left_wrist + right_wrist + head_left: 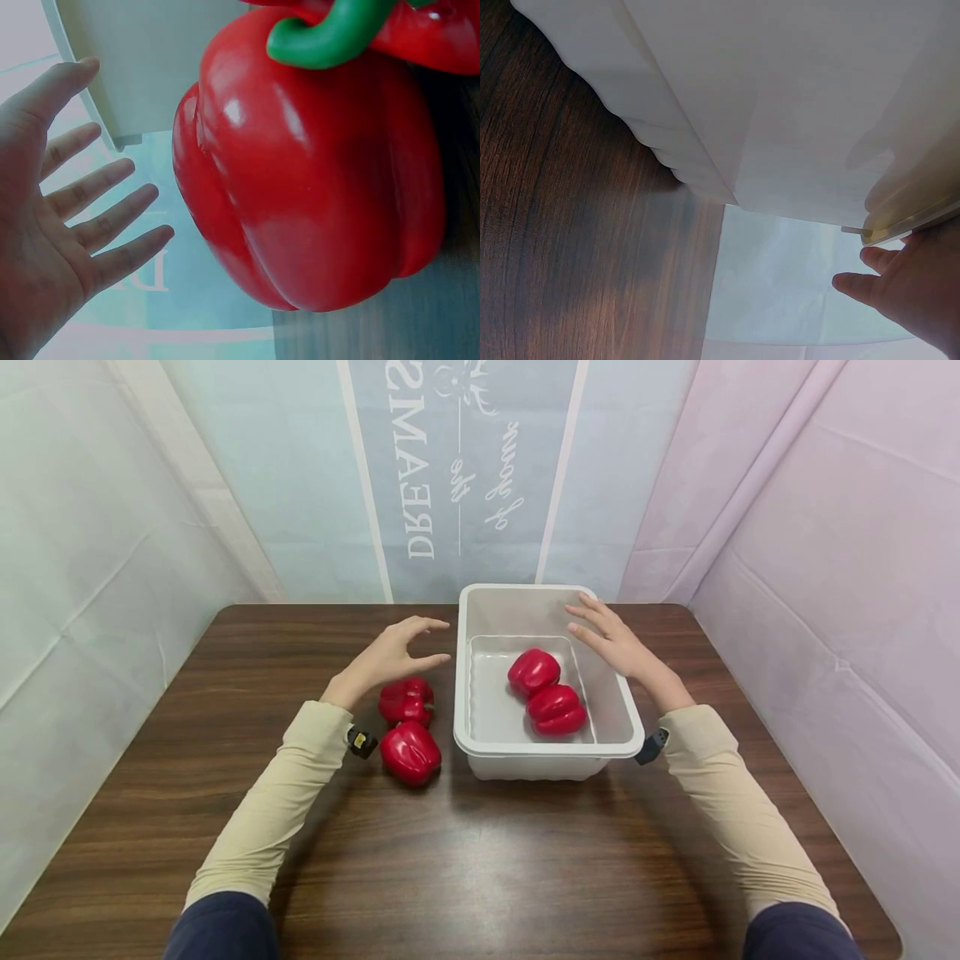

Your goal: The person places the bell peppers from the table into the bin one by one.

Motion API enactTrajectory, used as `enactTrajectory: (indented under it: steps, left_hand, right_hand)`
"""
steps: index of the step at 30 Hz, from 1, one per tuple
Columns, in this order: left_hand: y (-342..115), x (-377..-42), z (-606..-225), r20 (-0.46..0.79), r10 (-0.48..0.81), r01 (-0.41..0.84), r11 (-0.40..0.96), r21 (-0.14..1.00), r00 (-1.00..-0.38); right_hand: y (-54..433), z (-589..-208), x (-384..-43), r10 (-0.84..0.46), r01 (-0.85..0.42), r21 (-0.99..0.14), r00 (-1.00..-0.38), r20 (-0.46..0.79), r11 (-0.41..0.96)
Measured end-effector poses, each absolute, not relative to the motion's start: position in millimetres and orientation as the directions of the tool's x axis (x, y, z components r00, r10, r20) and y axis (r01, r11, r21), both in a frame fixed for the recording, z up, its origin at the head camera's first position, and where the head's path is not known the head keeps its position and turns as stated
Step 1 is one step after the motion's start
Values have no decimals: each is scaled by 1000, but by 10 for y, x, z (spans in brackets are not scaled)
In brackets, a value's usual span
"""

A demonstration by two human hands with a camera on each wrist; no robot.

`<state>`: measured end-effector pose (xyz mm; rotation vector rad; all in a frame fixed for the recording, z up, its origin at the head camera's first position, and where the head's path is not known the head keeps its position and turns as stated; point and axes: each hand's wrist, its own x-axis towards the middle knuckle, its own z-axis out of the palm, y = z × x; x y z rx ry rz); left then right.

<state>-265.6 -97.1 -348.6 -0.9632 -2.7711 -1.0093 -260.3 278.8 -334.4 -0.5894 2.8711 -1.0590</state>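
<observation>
Two red bell peppers lie inside a white plastic bin [498,749], one bell pepper [534,672] just behind the other bell pepper [557,710]. To the bin's left, two more rest on the table: a far bell pepper [406,702] and a near bell pepper [410,754]. My left hand [388,653] hovers beyond the far one, beside the bin's left wall, thumb and fingers spread around nothing. In the left wrist view a bell pepper [315,172] with a green stem fills the middle. Over the bin's right rim reaches my right hand [617,642], fingers loosely extended and holding nothing.
The dark wood-grain table [480,860] stretches in front of the bin. A pale blue printed cloth [465,477] hangs behind the table's back edge, and white cloth walls [862,568] stand at both sides.
</observation>
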Motion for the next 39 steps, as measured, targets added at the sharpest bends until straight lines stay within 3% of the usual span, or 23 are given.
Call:
enactTrajectory:
  steps: [39]
  left_hand:
    - [-1130,-2567,-3591,35,579,514,692,506,-815]
  right_hand:
    - [2786,-3305,-2598,-351,-334,-643,-930,107,689]
